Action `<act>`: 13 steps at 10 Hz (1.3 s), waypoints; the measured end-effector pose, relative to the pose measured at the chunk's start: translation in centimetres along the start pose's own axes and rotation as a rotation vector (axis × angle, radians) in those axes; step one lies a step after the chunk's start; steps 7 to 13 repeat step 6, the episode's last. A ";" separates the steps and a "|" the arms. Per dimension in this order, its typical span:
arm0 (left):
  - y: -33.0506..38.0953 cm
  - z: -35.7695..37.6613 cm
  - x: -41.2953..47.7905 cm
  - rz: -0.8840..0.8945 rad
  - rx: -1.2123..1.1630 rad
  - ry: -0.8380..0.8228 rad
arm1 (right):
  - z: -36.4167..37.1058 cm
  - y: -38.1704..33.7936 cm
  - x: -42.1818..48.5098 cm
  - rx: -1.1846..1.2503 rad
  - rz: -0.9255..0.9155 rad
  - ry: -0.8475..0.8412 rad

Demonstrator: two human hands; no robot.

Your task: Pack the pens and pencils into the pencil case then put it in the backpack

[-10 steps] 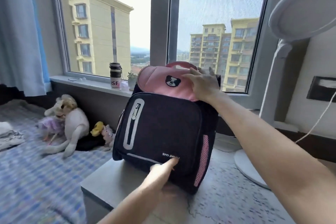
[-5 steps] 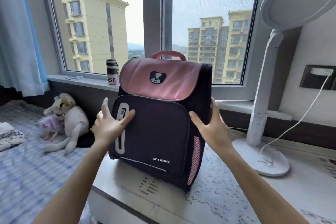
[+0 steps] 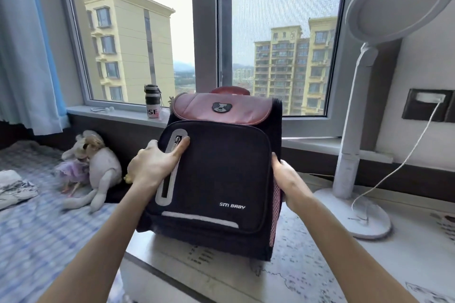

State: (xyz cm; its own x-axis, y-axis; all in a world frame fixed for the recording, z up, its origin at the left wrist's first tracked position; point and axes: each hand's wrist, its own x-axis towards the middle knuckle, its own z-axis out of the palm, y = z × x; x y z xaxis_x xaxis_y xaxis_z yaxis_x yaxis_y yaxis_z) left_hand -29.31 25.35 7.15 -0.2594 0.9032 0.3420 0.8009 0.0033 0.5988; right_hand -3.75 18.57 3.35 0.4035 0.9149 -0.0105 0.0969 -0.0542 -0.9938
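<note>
Two bare forearms are reaching in from the bottom edge towards the backpack (image 3: 221, 174), which is sitting between the hands. The left hand (image 3: 155, 165) is gripping the backpack's left edge: its thumb is lying across the grey zip strip on the front and its fingers are curling round the side. The right hand (image 3: 288, 179) is clasping the backpack's right edge just above the pink mesh pocket, with the fingers wrapping behind, where they are mostly hidden.

The backpack is standing upright on the near-left corner of the desk (image 3: 320, 265), its long axis running vertically, its dark front panel facing the camera and its pink flap lying closed on top under the handle. White lettering low on the front is reading "SM BABY", and a small animal-face patch is sitting on the flap, possibly a bear. The desk surface under the backpack is showing a printed map.

To the right of the backpack a white lamp (image 3: 354, 130) is standing on a round base, its cable running up to a wall socket (image 3: 428, 106). To the left of the backpack a plush toy (image 3: 103, 167) and a doll (image 3: 73, 170) are lying on a blue checked bed (image 3: 37, 229). Behind the backpack's left shoulder a bottle (image 3: 152, 103) is standing on the sill, showing the letters "OSE". Beyond the backpack the window (image 3: 270, 32) is looking onto yellow apartment blocks.
</note>
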 end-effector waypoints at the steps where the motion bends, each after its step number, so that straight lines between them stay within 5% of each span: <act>1: 0.8 0.2 0.2 -0.015 0.064 0.002 | -0.2 -0.7 1.0 -0.037 0.007 0.003; 3: 3.4 1.1 1.2 -0.072 0.012 -0.091 | -0.7 -1.0 2.5 -0.188 0.059 0.077; 6: 6.2 0.6 -0.9 0.377 0.004 0.143 | -3.0 -2.6 -0.8 -0.338 -0.200 0.226; 13: 6.2 0.6 -0.9 0.377 0.004 0.143 | -3.0 -2.6 -0.8 -0.338 -0.200 0.226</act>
